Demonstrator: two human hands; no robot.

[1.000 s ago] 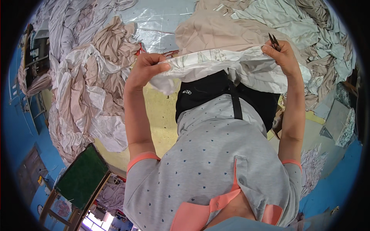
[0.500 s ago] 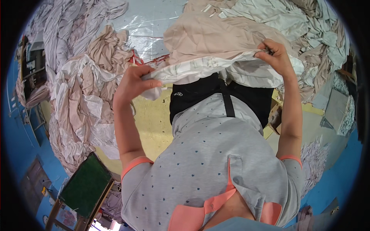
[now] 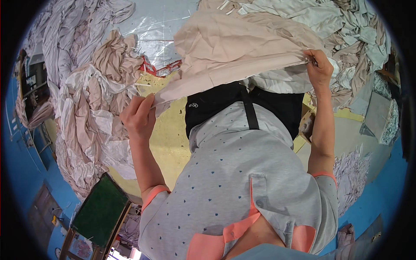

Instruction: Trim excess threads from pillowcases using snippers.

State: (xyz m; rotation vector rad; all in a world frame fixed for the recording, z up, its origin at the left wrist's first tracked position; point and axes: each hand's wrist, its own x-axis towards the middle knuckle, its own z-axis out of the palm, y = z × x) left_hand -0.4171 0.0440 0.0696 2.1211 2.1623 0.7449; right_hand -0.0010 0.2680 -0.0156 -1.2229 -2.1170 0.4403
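Both hands stretch beige cloth (image 3: 234,52) — taut.

Grey dotted shirt (image 3: 242,182), coral trim

Both hands have spread wider, the left hand (image 3: 139,116) lower, pulling the beige cloth (image 3: 229,56) taut.

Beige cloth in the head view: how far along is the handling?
In hand: the left hand and right hand each pinch one end of the beige cloth, its near edge pulled taut between them above the yellow table. No finished stack shows. Left: crumpled cloth heaps all around.
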